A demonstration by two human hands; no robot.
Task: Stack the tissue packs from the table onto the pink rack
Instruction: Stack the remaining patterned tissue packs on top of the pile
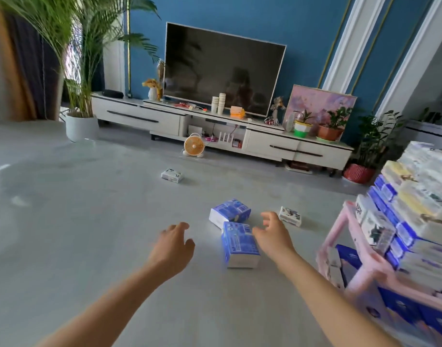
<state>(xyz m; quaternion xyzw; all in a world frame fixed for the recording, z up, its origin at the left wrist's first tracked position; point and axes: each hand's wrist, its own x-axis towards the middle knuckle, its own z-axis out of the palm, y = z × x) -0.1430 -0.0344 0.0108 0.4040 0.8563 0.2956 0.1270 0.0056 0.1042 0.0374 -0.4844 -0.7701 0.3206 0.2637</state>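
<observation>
Four tissue packs are seen on the grey surface (89, 221), two blue and two white. The near blue pack (240, 244) lies between the hands, with the far blue pack (230, 211) touching its far end. One white pack (290, 216) lies just right of the far blue pack, and the other white pack (171, 175) lies well apart, farther out and to the left.

The left hand (173, 244) is held open above the surface with its fingers spread, and nothing is gripped. The right hand (275, 235) is likewise open with fingers loosely bent, just beside the near blue pack's right edge; contact cannot be told.

Wide open room is left on the left side. The right side is bounded by the pink rack (336, 234), near the right forearm, where many stacked packs (415, 196) are piled; their number cannot be counted.
</observation>
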